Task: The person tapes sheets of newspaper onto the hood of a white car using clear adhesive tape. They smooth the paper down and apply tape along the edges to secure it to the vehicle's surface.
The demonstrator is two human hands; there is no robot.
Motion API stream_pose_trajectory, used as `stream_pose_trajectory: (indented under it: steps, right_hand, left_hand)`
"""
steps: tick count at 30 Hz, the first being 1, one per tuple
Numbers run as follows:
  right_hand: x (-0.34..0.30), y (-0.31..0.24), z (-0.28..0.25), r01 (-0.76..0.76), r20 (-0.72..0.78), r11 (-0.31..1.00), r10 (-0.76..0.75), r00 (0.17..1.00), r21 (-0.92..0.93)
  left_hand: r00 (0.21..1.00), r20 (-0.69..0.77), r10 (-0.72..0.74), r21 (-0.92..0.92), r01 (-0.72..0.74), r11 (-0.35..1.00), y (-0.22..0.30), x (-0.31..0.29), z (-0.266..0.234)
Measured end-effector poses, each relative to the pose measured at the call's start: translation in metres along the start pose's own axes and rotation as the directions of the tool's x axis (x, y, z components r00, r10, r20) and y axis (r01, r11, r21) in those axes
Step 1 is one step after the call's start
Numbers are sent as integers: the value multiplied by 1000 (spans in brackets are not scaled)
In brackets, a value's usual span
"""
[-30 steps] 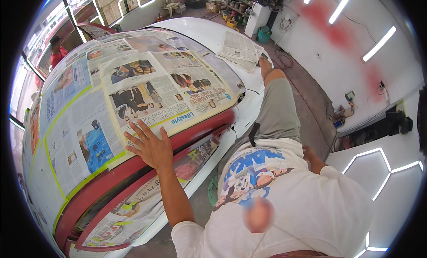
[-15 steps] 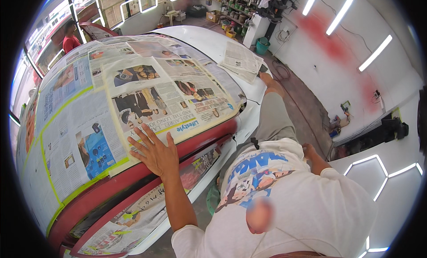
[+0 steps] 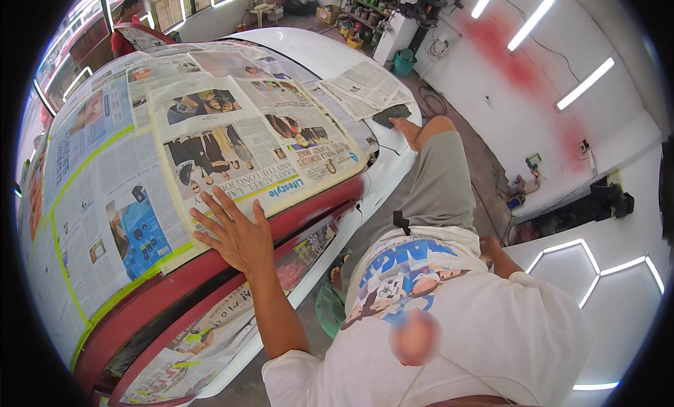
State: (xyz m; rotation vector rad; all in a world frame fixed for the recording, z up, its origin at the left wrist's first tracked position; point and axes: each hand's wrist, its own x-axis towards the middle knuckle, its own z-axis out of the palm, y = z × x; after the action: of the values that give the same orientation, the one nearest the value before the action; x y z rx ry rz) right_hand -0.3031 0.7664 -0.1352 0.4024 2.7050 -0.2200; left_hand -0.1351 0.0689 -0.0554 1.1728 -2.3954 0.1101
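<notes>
My left hand (image 3: 237, 231) lies flat with fingers spread on the edge of newspaper (image 3: 217, 144) masking the car's roof, next to the red roof rail (image 3: 319, 205). Nothing is in it. Yellow-green masking tape (image 3: 144, 272) runs along the paper's border. By my right hip is my right hand (image 3: 490, 248), partly hidden behind my shirt, so its fingers do not show clearly. My right leg is raised, and its foot in a dark slipper (image 3: 391, 115) rests on the white car panel (image 3: 397, 137) beside a loose newspaper sheet (image 3: 368, 88).
Below the side window, also papered over, is a green plastic object (image 3: 328, 307) near my other foot (image 3: 337, 275). A person in red (image 3: 125, 28) stands across the car. Hoses (image 3: 437, 102), a green bucket (image 3: 404, 62) and loaded shelves (image 3: 368, 14) are at the far side.
My raised leg and slippered foot have come further into view on the white panel. The view has shifted slightly; my left hand stays flat on the newspaper. The person in red appears more upright.
</notes>
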Motion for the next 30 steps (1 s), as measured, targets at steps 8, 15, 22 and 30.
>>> stream_pose_trajectory:
  steps: [8, 15, 22, 30]
  right_hand:
    - [17, 19, 13, 121, -18, 992, -120, 993, 21]
    - [20, 12, 6, 92, 0, 994, -92, 996, -63]
    - [31, 2, -8, 23, -32, 997, -25, 999, -75]
    - [75, -69, -30, 124, -117, 989, -133, 984, -83]
  left_hand:
    - [999, 2, -34, 28, 34, 999, 0, 1, 0]
    - [999, 30, -39, 42, 38, 998, -1, -1, -3]
    - [999, -2, -39, 18, 39, 999, 7, -2, 1]
    - [995, 57, -78, 97, 73, 993, 6, 4, -4]
